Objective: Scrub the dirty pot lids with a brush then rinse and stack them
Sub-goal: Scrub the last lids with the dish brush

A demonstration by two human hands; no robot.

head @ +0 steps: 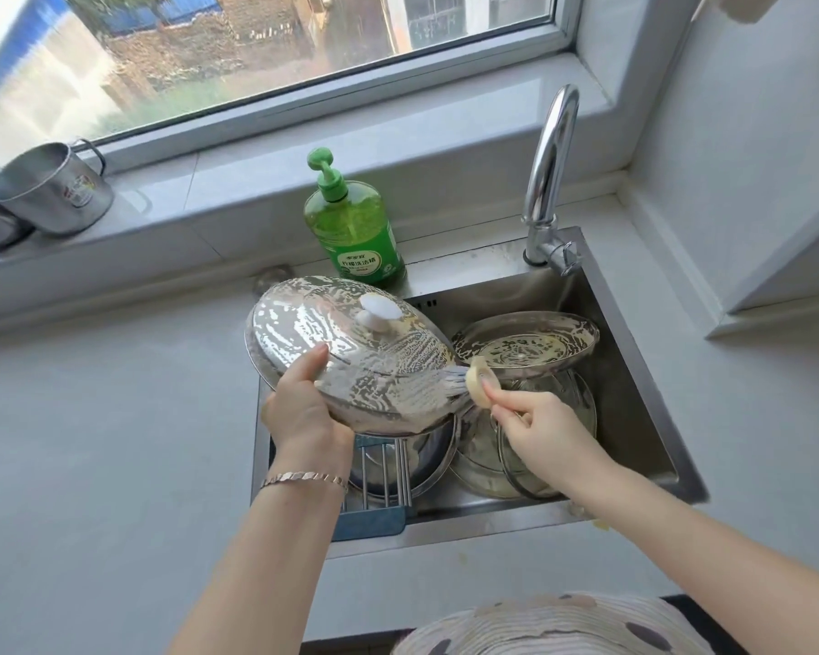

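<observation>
A large steel pot lid [351,352] with a white knob is covered in soap foam and tilted over the sink's left side. My left hand [303,408] grips its near rim, thumb on top. My right hand [535,418] pinches the handle of a small pale brush [474,380], whose bristles press on the lid's right edge. A second soapy lid [526,345] lies upside down in the sink, resting on top of a glass lid [540,446]. Another steel lid [426,456] leans under the one I hold.
The steel sink [634,371] holds a wire rack with a blue base [379,503] at its front left. A green dish soap bottle [351,224] and the faucet [549,182] stand behind. Metal mugs [48,191] sit on the windowsill at left.
</observation>
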